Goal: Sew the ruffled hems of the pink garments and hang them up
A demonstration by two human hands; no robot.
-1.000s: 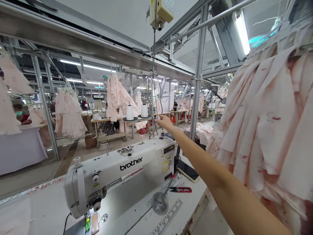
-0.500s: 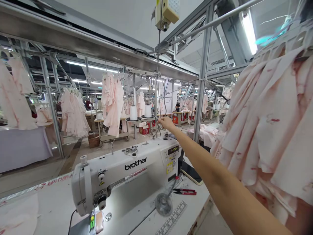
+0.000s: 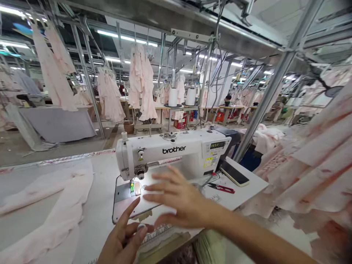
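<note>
My left hand (image 3: 123, 234) is at the front edge of the sewing table, its thumb and curled fingers pinching a small round whitish piece (image 3: 141, 226) that looks like a bobbin. Its index finger points up toward the machine. Just to the right, my right hand (image 3: 178, 196) hovers in front of the white sewing machine (image 3: 192, 146), empty, with its fingers spread and slightly blurred. Part of the machine bed is hidden behind it. Under the lit needle area, a green-yellow piece (image 3: 132, 187) sits beside the presser foot.
Pale pink cloth (image 3: 60, 205) lies on the table's left. Red-handled thread snips (image 3: 221, 188) and a phone (image 3: 235, 173) rest at the right. Pink garments (image 3: 316, 165) hang close on the right, beside a metal post (image 3: 275, 88). Thread cones (image 3: 173, 97) stand behind the machine.
My right hand has come down from the cable behind the machine to the front of the bed. My left hand has entered the view with the small round piece. The view has turned left and down.
</note>
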